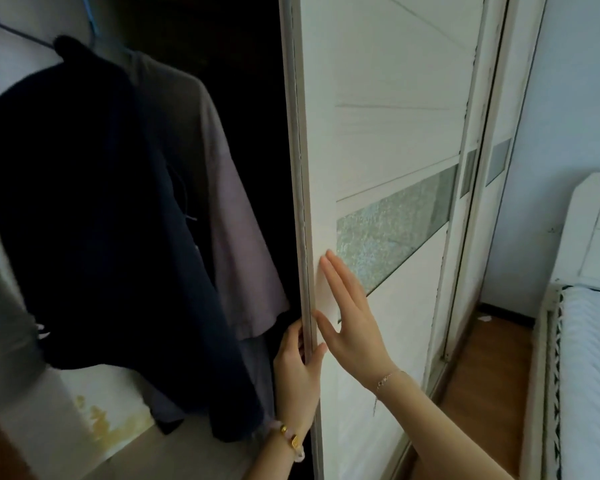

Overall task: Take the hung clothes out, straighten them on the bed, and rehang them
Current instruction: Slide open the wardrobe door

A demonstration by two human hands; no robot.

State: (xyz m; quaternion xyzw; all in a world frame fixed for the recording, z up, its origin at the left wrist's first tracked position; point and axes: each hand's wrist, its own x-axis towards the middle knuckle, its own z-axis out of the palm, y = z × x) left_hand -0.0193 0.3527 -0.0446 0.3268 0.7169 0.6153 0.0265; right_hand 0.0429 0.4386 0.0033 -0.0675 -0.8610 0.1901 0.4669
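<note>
Head view. Open wardrobe, left: dark navy garment [94,202] on a thin wire hanger [24,36], pale mauve shirt [229,220] just behind it. Both look limp, light cloth, likely to slide off if tugged by the hem, so lift at the hanger neck; the rail is out of frame. Left hand [298,368] curls round the sliding door [388,133] edge. Right hand [354,320] lies flat on its face, fingers straight. Bed [589,375] far right.

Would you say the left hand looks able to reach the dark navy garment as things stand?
Probably yes: the left hand grips the sliding door edge just beside the dark navy garment, with nothing between them; it need only release the door.
</note>
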